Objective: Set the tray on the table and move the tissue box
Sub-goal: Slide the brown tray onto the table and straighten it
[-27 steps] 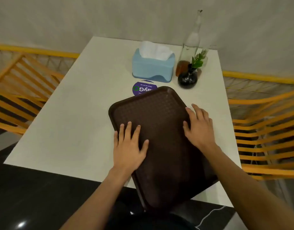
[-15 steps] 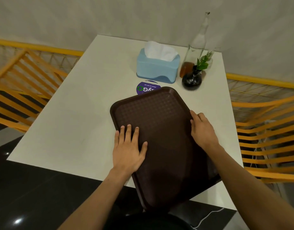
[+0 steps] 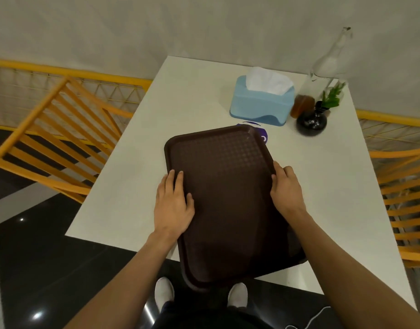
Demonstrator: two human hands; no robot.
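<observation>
1. The brown tray (image 3: 224,186) lies on the white table (image 3: 123,186) with its long axis running from the near edge toward the far right. Its near end overhangs the table edge.
2. The left hand (image 3: 173,205) rests flat on the tray's left rim, fingers extended and together, gripping nothing.
3. The right hand (image 3: 286,186) curls loosely over the tray's right rim. Whether the fingers clamp the rim cannot be told.
4. The blue tissue box (image 3: 261,103) stands beyond the tray's far end, ahead and to the right of both hands. Its long axis runs roughly across the table.
5. The right hand is the nearer one to the box.
6. White tissue protrudes from the box's top opening.
7. The tray holds nothing.
8. A dark vase (image 3: 311,122) with a green sprig and a glass bottle (image 3: 325,67) stand just beside the box on its right.
</observation>
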